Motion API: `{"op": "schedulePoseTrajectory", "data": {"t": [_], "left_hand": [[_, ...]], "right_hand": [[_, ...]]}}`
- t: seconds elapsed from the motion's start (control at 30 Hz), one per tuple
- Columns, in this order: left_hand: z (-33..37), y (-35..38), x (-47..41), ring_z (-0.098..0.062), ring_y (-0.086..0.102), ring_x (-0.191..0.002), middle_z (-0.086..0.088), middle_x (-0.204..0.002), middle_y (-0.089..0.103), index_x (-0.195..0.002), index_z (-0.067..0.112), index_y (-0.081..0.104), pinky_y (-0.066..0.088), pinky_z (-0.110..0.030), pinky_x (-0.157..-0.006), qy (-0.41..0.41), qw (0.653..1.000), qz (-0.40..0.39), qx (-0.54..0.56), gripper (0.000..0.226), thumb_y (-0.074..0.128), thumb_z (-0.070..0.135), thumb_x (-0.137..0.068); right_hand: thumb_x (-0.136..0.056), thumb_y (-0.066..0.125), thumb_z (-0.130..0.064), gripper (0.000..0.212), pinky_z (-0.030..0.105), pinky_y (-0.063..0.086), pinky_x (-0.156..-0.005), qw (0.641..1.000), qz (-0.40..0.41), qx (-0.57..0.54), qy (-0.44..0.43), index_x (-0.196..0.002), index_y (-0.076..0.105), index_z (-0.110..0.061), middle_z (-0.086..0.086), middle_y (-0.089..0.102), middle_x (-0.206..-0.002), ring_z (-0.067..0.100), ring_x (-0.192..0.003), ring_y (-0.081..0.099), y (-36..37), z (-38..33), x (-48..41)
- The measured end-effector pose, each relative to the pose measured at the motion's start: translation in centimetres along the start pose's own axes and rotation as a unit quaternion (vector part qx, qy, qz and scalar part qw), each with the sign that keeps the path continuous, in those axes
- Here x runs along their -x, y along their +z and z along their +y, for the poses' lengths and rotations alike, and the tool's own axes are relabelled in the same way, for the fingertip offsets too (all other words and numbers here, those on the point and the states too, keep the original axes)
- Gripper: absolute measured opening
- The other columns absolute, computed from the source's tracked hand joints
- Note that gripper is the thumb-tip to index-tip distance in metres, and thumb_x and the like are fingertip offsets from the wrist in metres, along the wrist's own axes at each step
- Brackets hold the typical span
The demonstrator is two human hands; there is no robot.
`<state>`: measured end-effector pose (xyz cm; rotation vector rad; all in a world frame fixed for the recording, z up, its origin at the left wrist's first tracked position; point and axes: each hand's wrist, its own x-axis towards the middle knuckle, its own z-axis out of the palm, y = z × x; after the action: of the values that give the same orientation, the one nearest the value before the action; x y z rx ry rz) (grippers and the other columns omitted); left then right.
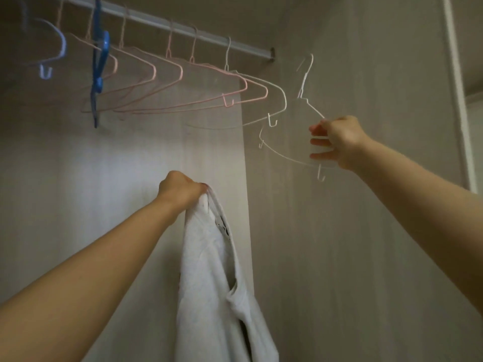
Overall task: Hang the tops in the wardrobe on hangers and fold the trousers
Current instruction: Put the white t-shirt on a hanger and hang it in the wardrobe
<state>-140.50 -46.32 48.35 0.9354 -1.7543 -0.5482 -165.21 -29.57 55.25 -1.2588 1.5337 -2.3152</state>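
My hands are well apart, each clamped on its own thing. My left hand (180, 190) is raised in front of me, fingers curled tight around the bunched upper edge of a white top (209, 270). The top hangs straight down from my fist in loose folds and runs off the bottom of my view. A bit of dark print shows along one fold just under my knuckles, and lower down an opening in the cloth gapes. My right hand (339, 141) reaches higher and further right, gripping a thin white wire hanger (303, 84) at its shoulder end, with my lower fingers stretched out across the frame. That hanger is off the rail (183, 27): its hook sits in the air just beyond the rail's right end, against the wardrobe's side panel (366, 231), and it is tilted, its lower bar sloping down towards my hand. Another white wire hanger (283, 100) is the last one on the rail, near the one I hold. Left of it hangs a row of pink wire hangers (180, 71), then a blue plastic hanger (100, 64), then a pale lilac hanger (62, 45) at the far left. All of them are bare, and the top touches none of them.
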Motion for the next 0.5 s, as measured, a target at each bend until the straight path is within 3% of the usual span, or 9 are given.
{"op": "schedulePoseTrajectory", "data": {"t": [0.13, 0.23, 0.3, 0.4, 0.5], "left_hand": [[-1.1, 0.1, 1.7, -0.023, 0.042, -0.058, -0.003, -0.058, 0.041, -0.055, 0.015, 0.038, 0.036, -0.029, -0.062, -0.024, 1.0, -0.006, -0.005, 0.047, 0.069, 0.028, -0.088], [-2.0, 0.1, 2.6, -0.025, 0.047, -0.061, -0.005, -0.06, 0.045, -0.056, 0.013, 0.044, 0.04, -0.03, -0.067, -0.026, 0.999, -0.01, -0.024, 0.045, 0.071, 0.031, -0.087], [-2.6, 0.1, 3.3, -0.025, 0.048, -0.063, -0.006, -0.061, 0.046, -0.057, 0.012, 0.047, 0.04, -0.031, -0.065, -0.024, 0.999, -0.019, -0.04, 0.043, 0.072, 0.032, -0.087], [-3.9, 0.1, 4.3, -0.024, 0.043, -0.06, -0.005, -0.057, 0.042, -0.053, 0.014, 0.043, 0.034, -0.031, -0.06, -0.025, 0.997, -0.03, -0.067, 0.047, 0.073, 0.032, -0.085], [-5.1, 0.0, 5.2, -0.022, 0.038, -0.054, -0.001, -0.05, 0.037, -0.048, 0.015, 0.04, 0.03, -0.03, -0.055, -0.03, 0.996, -0.032, -0.082, 0.052, 0.074, 0.029, -0.085]], "right_hand": [[-0.097, 0.047, -0.009, 0.019, 0.045, 0.057, -0.072, 0.999, -0.012, -0.016, 0.035, -0.083, 0.061, -0.009, 0.003, 0.061, -0.09, 0.024, -0.098, 0.061, -0.4, 2.9, 3.7], [-0.098, 0.047, -0.012, 0.019, 0.039, 0.057, -0.078, 0.998, -0.02, -0.018, 0.056, -0.091, 0.064, -0.009, 0.005, 0.063, -0.096, 0.022, -0.093, 0.062, -0.6, 5.7, 6.8], [-0.1, 0.045, -0.014, 0.023, 0.031, 0.056, -0.071, 0.998, -0.021, -0.029, 0.06, -0.089, 0.065, -0.011, 0.004, 0.063, -0.091, 0.019, -0.082, 0.061, -0.7, 7.2, 9.1], [-0.102, 0.043, -0.014, 0.027, 0.024, 0.051, -0.057, 0.997, -0.019, -0.072, 0.029, -0.081, 0.06, -0.013, 0.002, 0.059, -0.08, 0.014, -0.065, 0.058, -0.8, 8.6, 13.1], [-0.1, 0.044, -0.008, 0.024, 0.027, 0.051, -0.055, 0.997, -0.027, -0.052, -0.052, -0.078, 0.054, -0.01, 0.006, 0.054, -0.072, 0.016, -0.06, 0.057, -1.0, 9.4, 16.8]]}}
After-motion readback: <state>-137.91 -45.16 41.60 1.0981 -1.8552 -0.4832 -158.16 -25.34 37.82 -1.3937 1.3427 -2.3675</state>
